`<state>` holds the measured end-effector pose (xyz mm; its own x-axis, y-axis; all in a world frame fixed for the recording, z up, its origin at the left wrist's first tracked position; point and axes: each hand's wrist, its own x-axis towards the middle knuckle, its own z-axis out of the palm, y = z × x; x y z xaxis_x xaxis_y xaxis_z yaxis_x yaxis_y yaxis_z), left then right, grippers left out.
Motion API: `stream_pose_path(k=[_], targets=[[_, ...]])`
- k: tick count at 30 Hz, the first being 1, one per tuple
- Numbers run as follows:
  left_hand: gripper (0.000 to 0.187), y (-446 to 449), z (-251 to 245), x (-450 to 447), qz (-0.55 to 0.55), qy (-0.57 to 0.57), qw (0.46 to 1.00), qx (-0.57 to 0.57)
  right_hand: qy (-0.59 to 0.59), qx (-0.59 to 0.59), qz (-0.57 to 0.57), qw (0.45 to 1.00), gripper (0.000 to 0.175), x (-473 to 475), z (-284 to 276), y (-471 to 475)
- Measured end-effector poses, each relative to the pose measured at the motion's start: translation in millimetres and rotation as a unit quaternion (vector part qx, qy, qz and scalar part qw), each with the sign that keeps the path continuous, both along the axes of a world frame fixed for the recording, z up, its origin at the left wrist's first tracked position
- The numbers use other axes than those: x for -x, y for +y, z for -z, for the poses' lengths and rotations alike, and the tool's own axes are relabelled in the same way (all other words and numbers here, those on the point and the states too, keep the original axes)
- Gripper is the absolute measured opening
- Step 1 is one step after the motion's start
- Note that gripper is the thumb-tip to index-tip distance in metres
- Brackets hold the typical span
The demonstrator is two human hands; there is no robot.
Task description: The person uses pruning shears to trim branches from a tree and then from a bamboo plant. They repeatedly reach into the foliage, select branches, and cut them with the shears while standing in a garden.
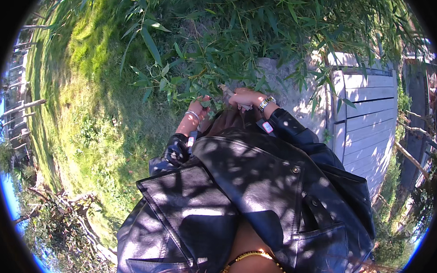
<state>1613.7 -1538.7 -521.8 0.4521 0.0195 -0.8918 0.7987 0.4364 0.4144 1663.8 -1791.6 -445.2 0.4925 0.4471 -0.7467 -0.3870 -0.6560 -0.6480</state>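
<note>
My left hand [199,107], with a bracelet at its wrist, is curled around a leafy green stem [205,102]. Long narrow leaves and thin stems, which look like bamboo [215,53], hang just beyond both hands. To the right, my right hand [243,98] grips a pale, elongated object [225,89]. One end of it points up and left toward the foliage, and a pale part shows below the fingers; its exact kind is unclear. A metal-band watch [266,103] sits on the right wrist. The two hands are apart, in front of my waist.
Shaded grass [138,114] lies to the left. On the right stand a grey concrete-like surface [292,76] and a pale slatted wooden structure [368,98]. Dry branches [95,234] lie at the lower left, and a bare pole [412,160] leans at the far right.
</note>
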Motion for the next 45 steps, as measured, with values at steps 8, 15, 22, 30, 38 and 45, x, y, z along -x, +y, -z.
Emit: stream_pose_path(k=[8,15,22,30,38,45], targets=[[0.014,7,-35,-1,0.059,-0.062,0.996,-0.003,-0.07,-0.049,0.105,0.991,0.02,-5,-36,3],[0.026,54,-139,-18,0.047,-0.189,0.969,0.152,0.026,-0.246,0.094,0.964,0.012,18,-79,-18],[0.037,117,-292,-31,-0.173,-0.553,0.804,0.133,-0.002,-0.323,0.152,0.934,0.016,18,-91,-15],[0.028,182,-305,-35,-0.322,-0.411,0.716,-0.462,0.017,-0.249,0.138,0.959,0.021,7,-105,-4],[0.054,170,-216,-31,0.237,-0.058,0.688,-0.684,-0.133,-0.301,0.047,0.943,0.027,6,-123,0],[0.058,70,-278,-114,0.051,-0.444,0.752,-0.485,-0.158,-0.198,0.153,0.955,0.036,-5,-101,-17]])
